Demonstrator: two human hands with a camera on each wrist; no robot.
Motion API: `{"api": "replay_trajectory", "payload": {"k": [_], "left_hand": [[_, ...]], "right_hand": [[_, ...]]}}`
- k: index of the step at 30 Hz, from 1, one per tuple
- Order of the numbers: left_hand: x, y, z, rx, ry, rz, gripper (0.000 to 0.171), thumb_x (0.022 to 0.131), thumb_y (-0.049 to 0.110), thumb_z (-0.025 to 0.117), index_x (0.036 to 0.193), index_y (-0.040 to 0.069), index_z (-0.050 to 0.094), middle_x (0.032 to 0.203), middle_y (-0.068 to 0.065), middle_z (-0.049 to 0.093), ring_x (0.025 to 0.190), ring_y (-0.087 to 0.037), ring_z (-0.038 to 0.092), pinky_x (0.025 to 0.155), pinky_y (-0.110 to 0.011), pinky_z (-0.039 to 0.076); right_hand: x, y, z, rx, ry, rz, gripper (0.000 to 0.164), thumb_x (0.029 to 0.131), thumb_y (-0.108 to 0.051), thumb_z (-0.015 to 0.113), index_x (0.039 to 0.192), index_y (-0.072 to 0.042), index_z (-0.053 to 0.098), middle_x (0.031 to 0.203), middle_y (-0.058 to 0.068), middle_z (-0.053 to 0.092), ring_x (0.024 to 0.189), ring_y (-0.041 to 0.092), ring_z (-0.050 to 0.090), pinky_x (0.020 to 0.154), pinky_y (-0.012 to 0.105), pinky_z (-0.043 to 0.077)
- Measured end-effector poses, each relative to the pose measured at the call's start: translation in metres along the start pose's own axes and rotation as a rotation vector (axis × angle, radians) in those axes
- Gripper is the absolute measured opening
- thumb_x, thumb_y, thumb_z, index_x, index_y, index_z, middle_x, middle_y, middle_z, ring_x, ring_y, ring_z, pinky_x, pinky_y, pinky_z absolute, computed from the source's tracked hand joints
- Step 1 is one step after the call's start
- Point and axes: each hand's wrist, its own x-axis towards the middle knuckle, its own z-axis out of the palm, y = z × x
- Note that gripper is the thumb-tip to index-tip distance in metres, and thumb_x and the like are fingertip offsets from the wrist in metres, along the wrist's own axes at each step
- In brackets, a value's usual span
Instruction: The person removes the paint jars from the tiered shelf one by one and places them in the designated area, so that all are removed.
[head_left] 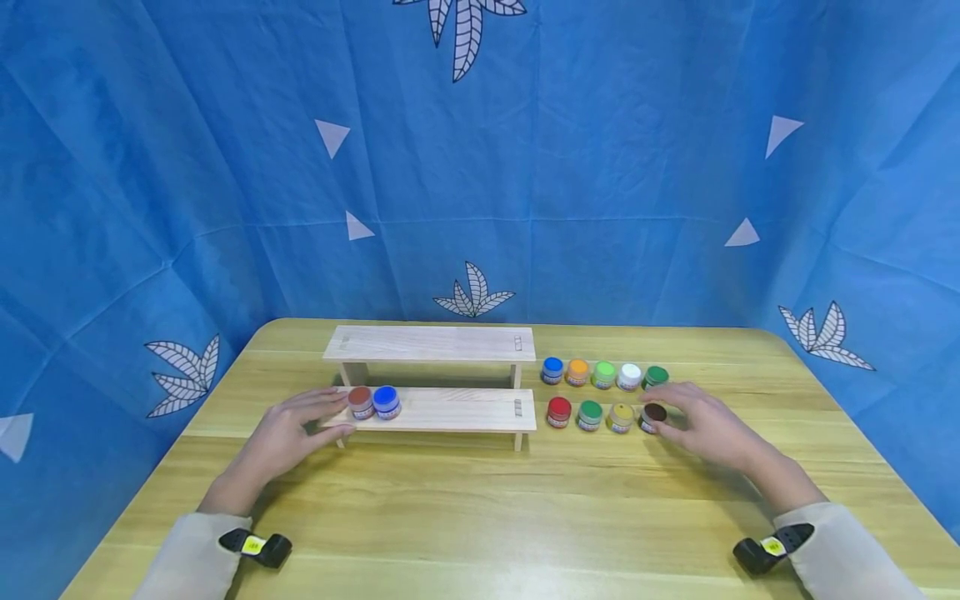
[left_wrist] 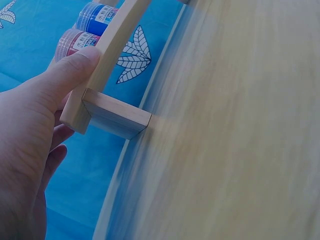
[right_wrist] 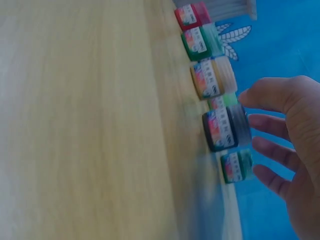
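Observation:
At the left end of a two-tier wooden stand (head_left: pixel 457 408), my left hand (head_left: pixel 303 425) grips the lower shelf. The left wrist view shows the thumb on the shelf's front edge (left_wrist: pixel 120 40), with other fingers partly hidden behind the shelf end. Close by the thumb, a reddish-brown paint jar (head_left: pixel 361 403) stands on that shelf, beside a blue paint jar (head_left: pixel 387 403). Over on the right, my right hand (head_left: pixel 705 425) is around a dark brown paint jar (head_left: pixel 652 419), thumb and fingers spread near its lid (right_wrist: pixel 240 124). Firm contact there is not clear.
Left of the dark brown jar stand yellow (head_left: pixel 620 418), green (head_left: pixel 589 416) and red (head_left: pixel 558 412) jars. Several more jars form a row behind, from blue (head_left: pixel 552 371) to dark green (head_left: pixel 656 377). A blue curtain (head_left: pixel 525 167) hangs behind the wooden table (head_left: pixel 480 517).

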Motion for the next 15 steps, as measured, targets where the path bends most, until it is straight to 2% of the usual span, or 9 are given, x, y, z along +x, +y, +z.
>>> {"api": "replay_trajectory", "payload": {"k": [10, 15], "left_hand": [[0.000, 0.000, 0.000, 0.004, 0.007, 0.006, 0.048, 0.078, 0.033, 0.083, 0.116, 0.006, 0.072, 0.121, -0.011, 0.067, 0.113, -0.035, 0.062, 0.097, -0.053, 0.048], [0.000, -0.001, 0.000, 0.008, 0.008, 0.010, 0.048, 0.078, 0.033, 0.083, 0.116, 0.006, 0.072, 0.121, -0.011, 0.067, 0.113, -0.035, 0.062, 0.097, -0.053, 0.049]], "right_hand": [[0.011, -0.025, -0.002, -0.027, 0.079, -0.160, 0.037, 0.084, -0.011, 0.077, 0.120, -0.006, 0.067, 0.120, 0.007, 0.067, 0.112, 0.032, 0.059, 0.092, 0.055, 0.049], [0.020, -0.040, 0.001, -0.039, 0.063, -0.201, 0.036, 0.084, -0.013, 0.077, 0.119, -0.008, 0.067, 0.119, 0.003, 0.067, 0.112, 0.029, 0.059, 0.093, 0.053, 0.049]]}}
